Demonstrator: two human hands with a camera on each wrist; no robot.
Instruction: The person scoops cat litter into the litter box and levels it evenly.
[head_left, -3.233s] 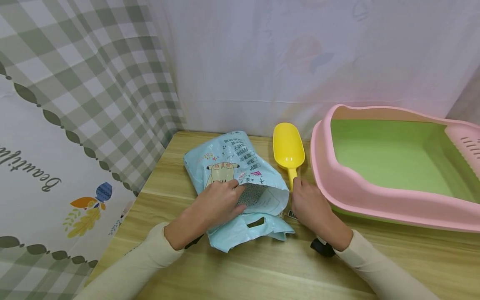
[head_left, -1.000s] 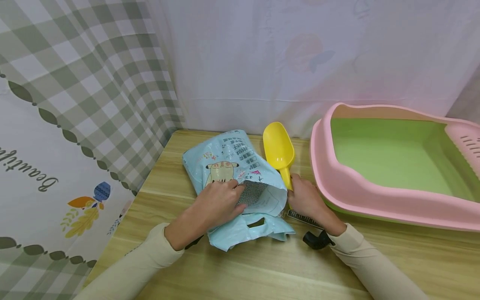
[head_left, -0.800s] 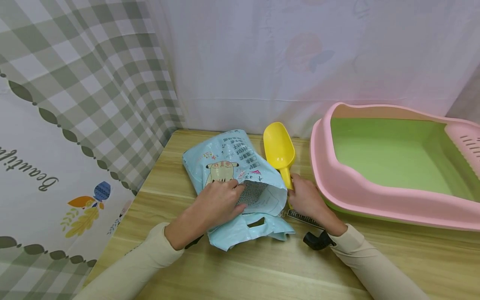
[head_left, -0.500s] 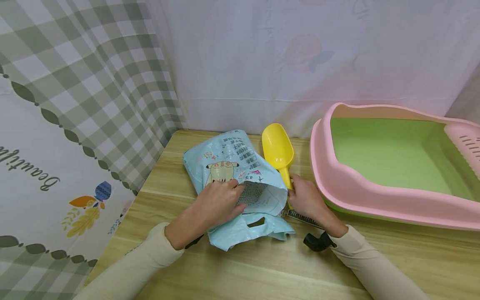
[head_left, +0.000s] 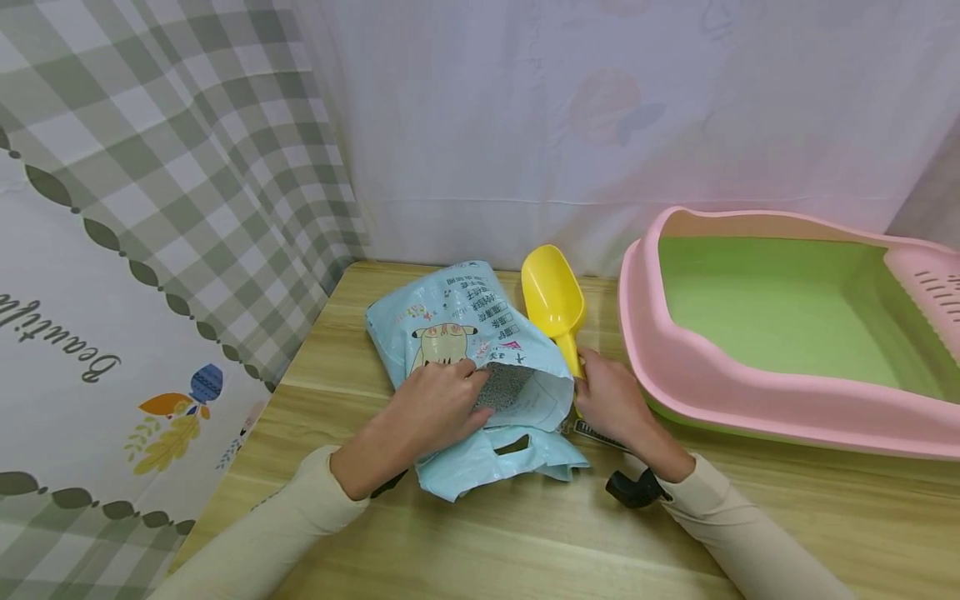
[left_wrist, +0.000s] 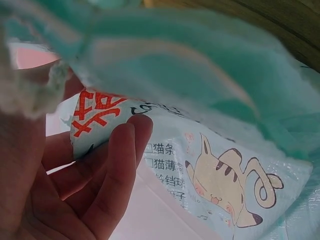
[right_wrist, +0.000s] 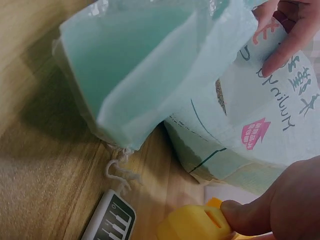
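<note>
A pale blue cat litter bag point(head_left: 498, 308) with a cartoon cat print lies on the wooden table, its torn mouth facing the person. Grey litter granules point(head_left: 504, 385) show inside. My left hand point(head_left: 435, 404) pinches the upper edge of the mouth, fingers on the printed film point(left_wrist: 215, 175) and thumb at the opening. To the bag's right, my right hand point(head_left: 615, 400) grips the handle of a yellow scoop point(head_left: 553, 292). The scoop's bowl points to the back and holds nothing. The handle end point(right_wrist: 190, 222) pokes from under the right thumb in the right wrist view.
A pink-rimmed litter box point(head_left: 750, 383) with a green inside stands at the right, close to the right hand. A tag with a piano-key pattern point(right_wrist: 112, 220) lies on the table by a loose string. Behind hangs a white curtain point(head_left: 465, 125); checked cloth point(head_left: 225, 150) covers the left.
Since the oldest frame, the right hand has shifted slightly left and the scoop has tilted left toward the bag. Over the last second almost nothing moves; the left hand keeps its hold.
</note>
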